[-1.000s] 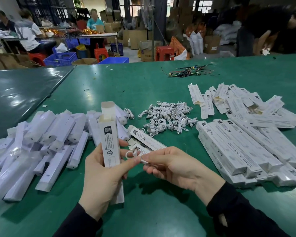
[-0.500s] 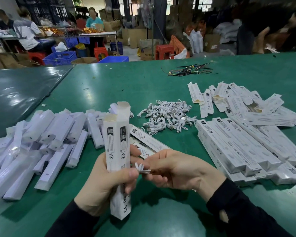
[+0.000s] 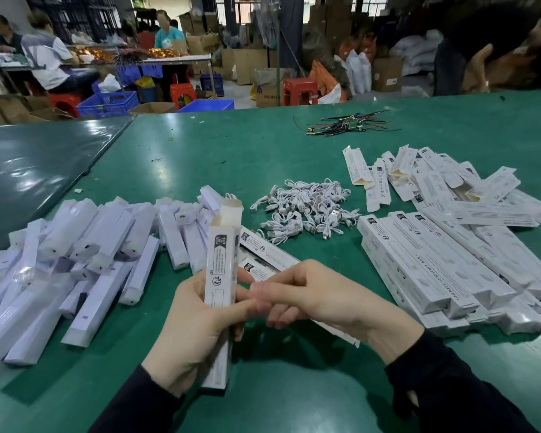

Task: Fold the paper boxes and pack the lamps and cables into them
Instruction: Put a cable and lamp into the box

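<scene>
Green table (image 3: 263, 170), boxed left hand (image 3: 194, 326).

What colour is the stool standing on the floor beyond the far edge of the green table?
Red. The stool shows in the head view, the only one here.

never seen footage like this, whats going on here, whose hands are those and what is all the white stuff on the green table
There is no machine here: a person wears a camera on the head, looking forward and down at their own bare hands. The left hand holds a tall white paper box upright, top flap open. The right hand is pinched beside it; whether it holds anything cannot be seen. On the green table lie wrapped white lamps on the left, a heap of coiled white cables in the middle, closed boxes stacked on the right, and unfilled boxes behind those. Farther back lies a bundle of thin coloured wires. Other workers sit in the background.
</scene>
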Available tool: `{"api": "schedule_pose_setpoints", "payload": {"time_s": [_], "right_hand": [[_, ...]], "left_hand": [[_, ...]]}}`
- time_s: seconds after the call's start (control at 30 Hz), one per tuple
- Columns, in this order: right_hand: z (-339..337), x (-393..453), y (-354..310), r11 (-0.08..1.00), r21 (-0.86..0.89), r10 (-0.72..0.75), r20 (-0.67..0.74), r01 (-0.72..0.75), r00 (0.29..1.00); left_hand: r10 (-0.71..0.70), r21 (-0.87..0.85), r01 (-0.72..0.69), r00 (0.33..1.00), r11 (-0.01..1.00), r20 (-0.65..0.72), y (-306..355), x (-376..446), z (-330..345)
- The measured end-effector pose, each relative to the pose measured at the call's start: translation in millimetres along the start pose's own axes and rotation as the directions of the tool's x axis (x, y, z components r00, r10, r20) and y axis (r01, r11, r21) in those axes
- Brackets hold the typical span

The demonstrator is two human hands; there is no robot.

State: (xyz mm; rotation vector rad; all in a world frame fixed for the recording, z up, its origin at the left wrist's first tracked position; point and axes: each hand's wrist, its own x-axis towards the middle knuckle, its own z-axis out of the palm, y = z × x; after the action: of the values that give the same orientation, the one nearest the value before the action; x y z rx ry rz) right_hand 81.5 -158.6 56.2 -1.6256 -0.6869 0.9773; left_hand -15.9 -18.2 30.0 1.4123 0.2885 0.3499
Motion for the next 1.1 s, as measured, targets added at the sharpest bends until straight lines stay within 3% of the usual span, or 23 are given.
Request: {"api": "schedule_pose_setpoints", "payload": {"time_s": [0.33,0.47,0.63,0.83,1.1], "right_hand": [[-10,1,2,0.997,0.076,-0.033,-0.011,0.034,0.999],[-20,0,1,0.972,0.168,-0.132,-0.182,0.163,0.975],[-27,0,-2,0.867,0.244,-0.315,-0.408,0.435,0.857],[-22,3,3,0.871,0.077,-0.379,-0.524,0.485,0.763],[-21,6,7,0.884,-0.039,-0.419,-0.508,0.466,0.752]], "left_hand": [[-0.058,-0.047,0.059,0.998,0.997,0.014,1,-1,1],[-0.145,-0.112,0.146,0.989,0.983,0.011,5,0,-3],[-0.289,-0.061,0.316,0.919,0.947,0.268,5,-4,-4],[-0.296,0.026,0.314,0.86,0.949,0.415,1,-8,3],[-0.353,0.102,0.34,0.852,0.935,0.386,-5,-7,2]]}}
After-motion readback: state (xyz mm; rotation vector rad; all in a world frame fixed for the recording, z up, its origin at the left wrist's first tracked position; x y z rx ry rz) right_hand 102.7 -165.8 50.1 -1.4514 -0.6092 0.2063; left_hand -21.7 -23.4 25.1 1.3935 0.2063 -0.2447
